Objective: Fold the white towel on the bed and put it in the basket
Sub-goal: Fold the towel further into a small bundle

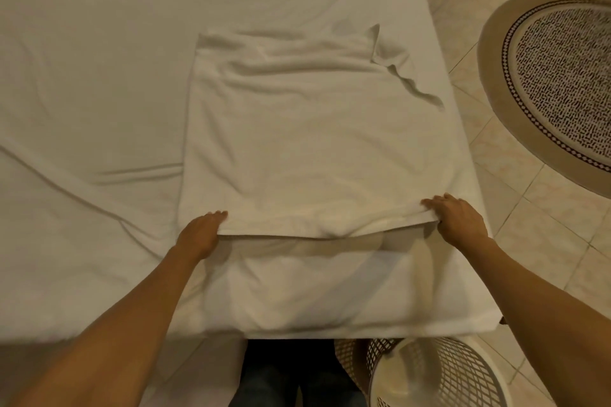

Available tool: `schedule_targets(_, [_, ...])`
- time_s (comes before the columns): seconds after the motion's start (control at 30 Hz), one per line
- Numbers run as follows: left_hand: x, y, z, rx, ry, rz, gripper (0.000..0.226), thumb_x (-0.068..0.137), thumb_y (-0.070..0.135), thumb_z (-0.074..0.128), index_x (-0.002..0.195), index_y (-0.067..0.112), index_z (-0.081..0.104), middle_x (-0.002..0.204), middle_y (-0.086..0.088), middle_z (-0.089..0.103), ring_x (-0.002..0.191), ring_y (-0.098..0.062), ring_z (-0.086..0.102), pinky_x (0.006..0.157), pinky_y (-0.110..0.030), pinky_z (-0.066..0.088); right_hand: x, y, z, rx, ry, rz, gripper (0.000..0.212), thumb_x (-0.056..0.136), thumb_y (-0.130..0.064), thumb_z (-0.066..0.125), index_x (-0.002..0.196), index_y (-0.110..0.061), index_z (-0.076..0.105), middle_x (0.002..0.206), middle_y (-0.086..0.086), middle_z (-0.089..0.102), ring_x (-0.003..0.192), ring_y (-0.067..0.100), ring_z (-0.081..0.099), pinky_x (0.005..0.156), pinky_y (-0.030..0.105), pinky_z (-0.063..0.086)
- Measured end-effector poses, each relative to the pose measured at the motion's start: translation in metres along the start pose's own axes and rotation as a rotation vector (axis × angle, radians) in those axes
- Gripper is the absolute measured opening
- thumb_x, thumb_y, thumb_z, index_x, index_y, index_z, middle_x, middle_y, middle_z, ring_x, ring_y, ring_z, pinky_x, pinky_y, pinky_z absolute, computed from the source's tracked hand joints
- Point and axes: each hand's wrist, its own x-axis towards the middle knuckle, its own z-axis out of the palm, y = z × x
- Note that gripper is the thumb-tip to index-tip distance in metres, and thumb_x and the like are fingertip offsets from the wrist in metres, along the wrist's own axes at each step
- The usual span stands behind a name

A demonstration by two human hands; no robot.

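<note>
The white towel (307,142) lies spread on the bed (82,76) near its right corner, its far edge rumpled with one corner flipped over. My left hand (201,235) grips the near left corner of the towel. My right hand (459,220) grips the near right corner. The near edge is lifted a little off the sheet between them and casts a shadow below. The white lattice basket (439,373) stands on the floor at the foot of the bed, low right, by my right forearm.
A round patterned rug (555,82) lies on the tiled floor (545,241) to the right of the bed. The bed sheet is creased on the left. My legs show under the bed's near edge.
</note>
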Motion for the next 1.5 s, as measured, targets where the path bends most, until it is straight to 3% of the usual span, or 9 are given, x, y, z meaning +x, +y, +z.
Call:
schedule_targets(0.17, [0.008, 0.006, -0.049, -0.064, 0.075, -0.013, 0.059, 0.094, -0.003, 0.037, 0.149, 0.015, 0.026, 0.155, -0.01, 0.03, 0.141, -0.028, 0.031, 0.116, -0.034, 0.026, 0.014, -0.004, -0.037, 0.007, 0.046, 0.037, 0.061, 0.082, 0.008, 0.045, 0.136, -0.019, 0.048, 0.129, 0.008, 0.056, 0.12, 0.031, 0.051, 0.092, 0.04, 0.044])
schedule_targets(0.33, [0.04, 0.024, -0.109, -0.125, 0.227, 0.006, 0.061, 0.092, -0.003, 0.043, 0.149, 0.012, 0.027, 0.155, -0.012, 0.03, 0.139, -0.03, 0.034, 0.113, -0.036, 0.029, 0.065, -0.015, -0.074, -0.169, 0.218, -0.042, 0.064, 0.079, 0.008, 0.045, 0.139, -0.013, 0.041, 0.134, 0.011, 0.052, 0.129, 0.032, 0.041, 0.109, 0.042, 0.032])
schedule_targets(0.43, [0.068, 0.028, -0.142, -0.116, 0.29, -0.001, 0.059, 0.093, -0.001, 0.043, 0.149, 0.012, 0.027, 0.155, -0.012, 0.031, 0.138, -0.031, 0.036, 0.11, -0.038, 0.032, 0.097, -0.022, -0.092, -0.201, 0.27, 0.013, 0.06, 0.083, 0.004, 0.046, 0.14, -0.01, 0.039, 0.135, 0.015, 0.05, 0.129, 0.035, 0.041, 0.107, 0.045, 0.031])
schedule_targets(0.6, [0.12, 0.017, -0.192, -0.113, 0.339, -0.044, 0.053, 0.094, 0.002, 0.042, 0.146, 0.008, 0.033, 0.148, -0.019, 0.04, 0.133, -0.037, 0.039, 0.107, -0.043, 0.036, 0.152, -0.024, -0.119, -0.186, 0.298, 0.134, 0.051, 0.081, 0.003, 0.049, 0.131, -0.004, 0.047, 0.119, 0.019, 0.06, 0.117, 0.038, 0.049, 0.098, 0.049, 0.037])
schedule_targets(0.77, [0.168, 0.008, -0.235, -0.079, 0.335, -0.036, 0.049, 0.094, 0.004, 0.044, 0.143, 0.007, 0.039, 0.139, -0.021, 0.049, 0.125, -0.04, 0.047, 0.101, -0.045, 0.041, 0.207, -0.034, -0.149, -0.233, 0.305, 0.179, 0.052, 0.084, -0.001, 0.05, 0.135, -0.007, 0.042, 0.128, 0.019, 0.055, 0.127, 0.039, 0.04, 0.108, 0.051, 0.027])
schedule_targets(1.07, [0.25, 0.013, -0.278, -0.073, 0.327, -0.008, 0.049, 0.095, 0.007, 0.045, 0.144, 0.007, 0.037, 0.147, -0.016, 0.04, 0.131, -0.036, 0.041, 0.107, -0.044, 0.035, 0.293, -0.055, -0.167, -0.239, 0.276, 0.176, 0.054, 0.089, -0.006, 0.043, 0.142, -0.013, 0.033, 0.141, 0.017, 0.043, 0.137, 0.035, 0.03, 0.111, 0.048, 0.024])
schedule_targets(1.27, [0.3, 0.024, -0.293, -0.164, 0.384, -0.064, 0.047, 0.094, 0.009, 0.045, 0.141, 0.007, 0.041, 0.141, -0.02, 0.046, 0.127, -0.039, 0.044, 0.103, -0.045, 0.038, 0.341, -0.062, -0.164, -0.177, 0.265, 0.175, 0.054, 0.092, -0.007, 0.043, 0.144, -0.015, 0.031, 0.146, 0.015, 0.039, 0.139, 0.034, 0.027, 0.112, 0.047, 0.022])
schedule_targets(1.5, [0.36, 0.027, -0.328, -0.155, 0.509, -0.184, 0.035, 0.093, 0.006, 0.045, 0.127, -0.002, 0.05, 0.128, -0.026, 0.053, 0.119, -0.042, 0.049, 0.098, -0.045, 0.041, 0.406, -0.064, -0.191, -0.116, 0.406, 0.143, 0.058, 0.087, 0.001, 0.044, 0.143, -0.011, 0.031, 0.142, 0.019, 0.041, 0.133, 0.038, 0.033, 0.105, 0.048, 0.033])
